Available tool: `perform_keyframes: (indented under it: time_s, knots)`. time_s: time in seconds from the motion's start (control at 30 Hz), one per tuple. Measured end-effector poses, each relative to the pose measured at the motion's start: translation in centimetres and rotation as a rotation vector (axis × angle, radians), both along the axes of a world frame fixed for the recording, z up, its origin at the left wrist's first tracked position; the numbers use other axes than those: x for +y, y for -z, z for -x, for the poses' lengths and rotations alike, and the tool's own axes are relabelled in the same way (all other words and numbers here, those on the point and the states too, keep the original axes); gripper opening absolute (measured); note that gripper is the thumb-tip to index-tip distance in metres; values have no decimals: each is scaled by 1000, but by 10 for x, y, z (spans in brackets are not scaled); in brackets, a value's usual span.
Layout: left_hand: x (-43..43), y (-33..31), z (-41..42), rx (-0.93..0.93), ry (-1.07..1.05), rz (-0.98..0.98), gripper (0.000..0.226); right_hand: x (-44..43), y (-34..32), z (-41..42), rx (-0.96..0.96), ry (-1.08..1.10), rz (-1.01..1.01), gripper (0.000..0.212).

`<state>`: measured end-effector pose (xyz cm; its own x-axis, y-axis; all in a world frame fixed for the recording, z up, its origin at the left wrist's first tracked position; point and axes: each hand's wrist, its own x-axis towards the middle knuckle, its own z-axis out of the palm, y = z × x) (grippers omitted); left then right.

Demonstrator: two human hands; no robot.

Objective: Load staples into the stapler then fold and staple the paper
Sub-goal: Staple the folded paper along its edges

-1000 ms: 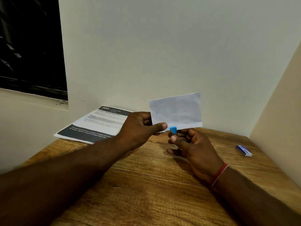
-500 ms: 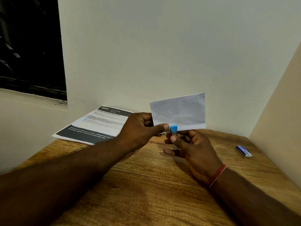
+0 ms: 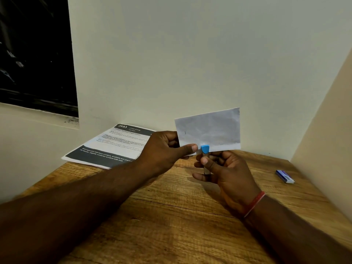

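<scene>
Left hand pinched the folded paper; right hand gripped the stapler.
The stapler's blue tip met the folded paper's bottom edge, above the far edge of the desk; a blue box lay near the right edge.

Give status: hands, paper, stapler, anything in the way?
Left hand pinches folded paper at its lower left corner. Right hand grips stapler, blue tip at paper's bottom edge. Nothing between them; box lies aside on table.
</scene>
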<state>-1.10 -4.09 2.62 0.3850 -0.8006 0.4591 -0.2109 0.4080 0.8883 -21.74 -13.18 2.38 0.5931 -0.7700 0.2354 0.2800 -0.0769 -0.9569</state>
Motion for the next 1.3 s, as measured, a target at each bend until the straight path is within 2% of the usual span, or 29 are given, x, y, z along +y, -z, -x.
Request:
perform_keyframes:
  time_s: [0.3,0.7,1.3]
  knots:
    - [-2,2,-1,20,30,22,37,1,0,0,11,12,-4,38]
    - [-4,6,-1,58,62,31,36,3,-2,0,22,21,9,41]
    - [6,-4,7,26,55,22,34,10,-4,3,31,18,36,40]
